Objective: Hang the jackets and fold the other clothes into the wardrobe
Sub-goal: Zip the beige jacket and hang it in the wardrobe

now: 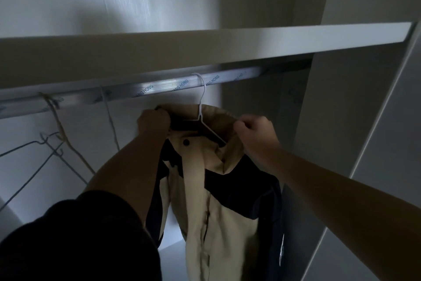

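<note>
One beige-and-navy hooded jacket (218, 212) on a thin white wire hanger (200, 112), its hook over the wardrobe's silver metal rail (159, 89), right of centre. Both hands at the collar: my left hand (153, 121) fisted on the left edge, my right hand (254, 130) pinching the right. Step in hand — settling the hang. Next, I judge — square the collar over the hanger and let go evenly, or it slips. Spare grey wire hangers (34, 155) hang at the left.

jacket (218, 223): woven cloth, matt, beige and dark panels, softly creased
snap (186, 142): dark, smooth, slightly shiny
hanger (200, 107): thin white wire, smooth coated finish
rail (159, 89): glossy metal, under clear printed film
shelf (205, 46): white board, smooth, matt
wire hangers (29, 166): thin dark metal
sleeve (79, 235): black cloth, matt
</note>
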Tool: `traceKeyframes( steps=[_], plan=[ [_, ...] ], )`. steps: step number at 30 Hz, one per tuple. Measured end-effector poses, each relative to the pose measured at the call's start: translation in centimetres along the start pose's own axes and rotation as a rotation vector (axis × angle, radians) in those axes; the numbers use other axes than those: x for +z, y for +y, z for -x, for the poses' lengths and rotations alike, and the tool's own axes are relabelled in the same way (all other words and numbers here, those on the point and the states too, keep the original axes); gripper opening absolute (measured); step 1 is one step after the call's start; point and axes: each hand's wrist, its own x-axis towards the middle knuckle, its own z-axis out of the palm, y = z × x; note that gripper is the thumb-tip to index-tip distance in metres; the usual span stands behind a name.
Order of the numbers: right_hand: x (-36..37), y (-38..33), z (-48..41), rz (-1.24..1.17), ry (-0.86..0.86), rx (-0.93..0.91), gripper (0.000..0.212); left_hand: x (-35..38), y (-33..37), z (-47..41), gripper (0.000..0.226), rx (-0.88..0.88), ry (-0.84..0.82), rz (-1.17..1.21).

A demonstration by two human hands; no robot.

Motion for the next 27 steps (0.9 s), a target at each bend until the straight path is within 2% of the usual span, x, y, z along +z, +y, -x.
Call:
traceKeyframes(
  steps=[3,5,7,9,11,12,13,14,16,18,19,20,22,23,25,27],
  plan=[
    [-0.2,0.6,0.9,-0.076,-0.089,-0.109,0.036,0.8,0.4,0.7,0.038,-0.074,-0.025,0.058],
    [0.2,0.9,1.6,-0.121,-0.131,-0.168,0.031,1.6,0.4,1.6,0.046,-0.144,-0.059,0.083],
    [0.5,1.6,2.3,-0.176,-0.188,-0.117,0.019,1.9,0.1,3.1,0.062,-0.252,-0.169,0.125],
    [0.7,2.9,3.4,-0.204,-0.291,0.021,0.010,1.9,-0.6,4.4,0.072,-0.376,-0.299,0.146],
    [0.6,4.0,4.5,-0.034,-0.318,0.041,0.035,1.9,-0.9,5.6,0.071,-0.429,-0.378,0.139],
    [0.7,4.3,4.9,0.078,-0.309,0.026,0.043,2.0,-0.9,6.1,0.070,-0.408,-0.359,0.122],
    [0.7,4.3,5.1,0.177,-0.293,0.010,0.048,2.2,-0.9,6.8,0.071,-0.309,-0.300,0.053],
    [0.7,4.2,5.2,0.253,-0.277,0.014,0.046,2.4,-0.9,7.5,0.070,-0.130,-0.202,-0.090],
    [0.9,4.0,5.4,0.371,-0.303,0.069,0.026,2.0,-0.7,9.6,0.051,0.330,-0.023,-0.295],
    [1.0,3.4,5.9,0.490,-0.382,0.093,0.014,1.0,-1.1,11.5,0.014,0.699,-0.100,-0.266],
    [1.1,3.3,6.1,0.513,-0.398,0.094,0.012,0.6,-1.5,12.2,0.013,0.799,-0.200,-0.254],
    [1.1,3.2,6.4,0.524,-0.393,0.090,0.014,0.3,-1.8,12.6,0.023,0.862,-0.278,-0.274],
    [0.9,3.0,6.9,0.538,-0.359,0.088,0.023,0.1,-1.9,13.0,0.032,0.942,-0.330,-0.349],
    [0.8,3.0,7.2,0.541,-0.350,0.094,0.027,-0.1,-1.7,12.9,0.034,0.904,-0.339,-0.328],
    [0.8,3.1,8.0,0.550,-0.330,0.103,0.037,-0.1,-1.4,11.9,0.038,0.710,-0.367,-0.160],
    [0.8,3.1,8.9,0.560,-0.311,0.104,0.035,-0.3,-1.1,10.9,0.035,0.524,-0.420,-0.061]
  ],
)
